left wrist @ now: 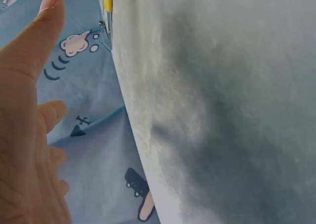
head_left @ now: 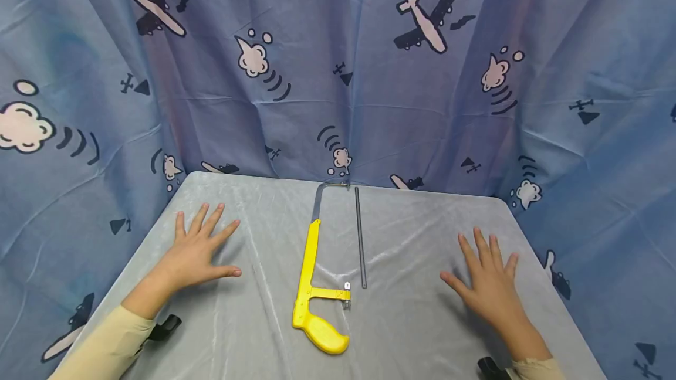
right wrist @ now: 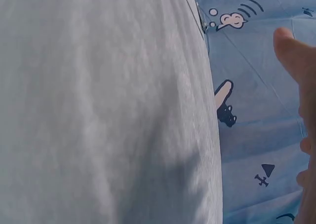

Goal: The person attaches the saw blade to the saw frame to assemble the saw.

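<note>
A hacksaw frame (head_left: pixel 305 274) with a yellow handle and a grey metal bow lies in the middle of the table, its grip toward the near side. Just right of it lies a thin dark hacksaw blade (head_left: pixel 361 239), apart from the frame. My left hand (head_left: pixel 196 248) is spread over the table left of the saw, holding nothing; its thumb (left wrist: pixel 42 36) shows in the left wrist view. Over the right side of the table, my right hand (head_left: pixel 487 280) also has its fingers spread and holds nothing. Shadows of both hands fall on the cloth beneath them.
A pale grey cloth covers the table (head_left: pixel 253 333). Behind and at both sides hangs a blue curtain (head_left: pixel 317 75) printed with planes and clouds, close to the table's far edge. Dark wrist-camera mounts (head_left: pixel 165 328) sit under the wrists.
</note>
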Available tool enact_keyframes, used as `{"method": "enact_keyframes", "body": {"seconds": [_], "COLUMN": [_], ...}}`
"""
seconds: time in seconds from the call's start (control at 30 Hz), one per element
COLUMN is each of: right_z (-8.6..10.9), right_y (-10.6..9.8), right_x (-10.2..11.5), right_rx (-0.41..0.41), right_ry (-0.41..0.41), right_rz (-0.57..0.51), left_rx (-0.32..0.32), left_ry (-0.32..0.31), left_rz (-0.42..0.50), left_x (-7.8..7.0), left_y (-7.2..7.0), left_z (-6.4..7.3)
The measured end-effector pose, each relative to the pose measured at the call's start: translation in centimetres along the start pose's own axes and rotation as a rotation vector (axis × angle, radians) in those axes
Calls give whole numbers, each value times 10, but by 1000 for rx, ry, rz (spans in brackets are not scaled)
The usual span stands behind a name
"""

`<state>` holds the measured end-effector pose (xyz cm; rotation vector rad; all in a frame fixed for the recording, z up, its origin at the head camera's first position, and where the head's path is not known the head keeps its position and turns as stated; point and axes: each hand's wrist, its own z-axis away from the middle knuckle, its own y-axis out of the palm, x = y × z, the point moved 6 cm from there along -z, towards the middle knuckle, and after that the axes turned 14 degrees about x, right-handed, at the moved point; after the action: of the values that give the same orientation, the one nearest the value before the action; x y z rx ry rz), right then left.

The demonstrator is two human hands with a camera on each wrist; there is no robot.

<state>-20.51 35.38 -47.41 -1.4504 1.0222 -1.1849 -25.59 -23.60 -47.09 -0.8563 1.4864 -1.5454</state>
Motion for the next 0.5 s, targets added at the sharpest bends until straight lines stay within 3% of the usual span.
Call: {"method": "enact_keyframes", "body": {"seconds": [0.5], "right_z": [-8], "right_y": [-3], "right_x": [11], "right_rx": [-13], "right_ry": [-6], "right_rz": [-161], "left_rx": [7], "left_ry": [53], "left_rz": [71], "left_x": [-29], "left_y": [3], "left_z": [-13]}}
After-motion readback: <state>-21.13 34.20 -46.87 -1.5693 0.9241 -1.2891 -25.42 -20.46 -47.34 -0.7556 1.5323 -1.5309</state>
